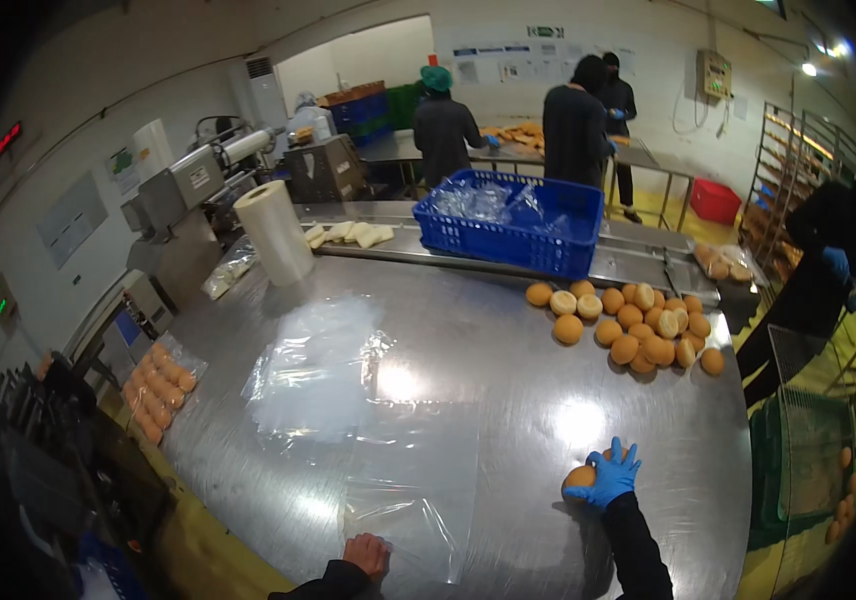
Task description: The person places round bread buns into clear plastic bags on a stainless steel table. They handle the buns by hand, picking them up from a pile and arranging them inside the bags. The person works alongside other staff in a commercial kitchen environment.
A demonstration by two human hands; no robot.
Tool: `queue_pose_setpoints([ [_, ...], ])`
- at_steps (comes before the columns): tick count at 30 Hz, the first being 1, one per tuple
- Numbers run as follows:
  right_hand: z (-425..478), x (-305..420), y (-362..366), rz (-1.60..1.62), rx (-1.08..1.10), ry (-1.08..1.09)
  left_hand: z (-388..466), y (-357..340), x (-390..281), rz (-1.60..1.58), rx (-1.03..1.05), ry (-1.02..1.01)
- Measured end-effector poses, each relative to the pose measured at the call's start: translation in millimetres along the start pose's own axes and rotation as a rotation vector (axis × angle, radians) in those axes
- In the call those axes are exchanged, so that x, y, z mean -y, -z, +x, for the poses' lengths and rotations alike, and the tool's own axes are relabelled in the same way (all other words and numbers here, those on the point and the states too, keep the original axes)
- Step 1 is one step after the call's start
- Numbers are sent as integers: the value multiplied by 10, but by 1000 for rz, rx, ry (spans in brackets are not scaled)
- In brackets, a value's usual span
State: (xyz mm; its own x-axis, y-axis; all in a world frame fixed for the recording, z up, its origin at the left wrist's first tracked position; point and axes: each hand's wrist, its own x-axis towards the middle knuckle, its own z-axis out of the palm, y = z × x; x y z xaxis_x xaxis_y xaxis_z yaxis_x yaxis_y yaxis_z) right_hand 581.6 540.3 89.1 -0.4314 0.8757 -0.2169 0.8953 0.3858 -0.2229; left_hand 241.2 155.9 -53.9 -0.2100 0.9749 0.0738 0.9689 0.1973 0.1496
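My right hand, in a blue glove, is on two round buns on the steel table. One bun shows at the thumb side; the other bun is partly hidden under the fingers. My bare left hand lies with curled fingers at the near left corner of a clear plastic bag. Whether its fingers pinch the film is hidden. Beyond it lies a stack of flat clear bags. A loose group of buns sits at the far right, some with pale undersides up.
A blue crate with clear film stands at the back, beside pale flat pieces and a film roll. A filled bag of buns lies at the left edge. A person stands right, near a green crate.
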Motion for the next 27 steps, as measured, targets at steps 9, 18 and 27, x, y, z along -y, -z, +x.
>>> queue_pose_setpoints([
  [9, -13, 0, -395, -224, -120, 228, 63, 36, -51, -149, -245, 43],
  [18, -166, 162, -931, 788, -400, -199, 71, 252, -248, -280, -434, -86],
  [27, -1836, 2267, 283, 1882, -77, 540, -197, 409, -360, -336, -1, -272],
])
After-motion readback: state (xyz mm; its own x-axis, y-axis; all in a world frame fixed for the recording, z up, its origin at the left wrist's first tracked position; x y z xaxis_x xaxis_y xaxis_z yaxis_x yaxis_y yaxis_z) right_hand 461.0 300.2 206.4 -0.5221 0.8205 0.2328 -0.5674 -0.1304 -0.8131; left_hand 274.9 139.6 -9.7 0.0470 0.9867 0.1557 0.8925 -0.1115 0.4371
